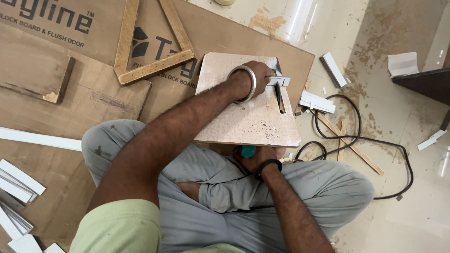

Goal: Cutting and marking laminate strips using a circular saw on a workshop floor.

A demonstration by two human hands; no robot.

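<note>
The left hand (258,75) presses one white strip (278,81) to one small board (239,117), fingers curled over it just beside the slot. Below the board, the right hand (255,159) fingers wrap one teal handle (248,151). One black cable (375,145) lies right

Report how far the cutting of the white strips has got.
Done: short cut white pieces lie on the floor right of the board, with sawdust around. In hand: the left hand presses a white strip at the saw slot; the right hand grips a teal-handled part under the board. Left: a pile of long white strips lies uncut at far left.
</note>
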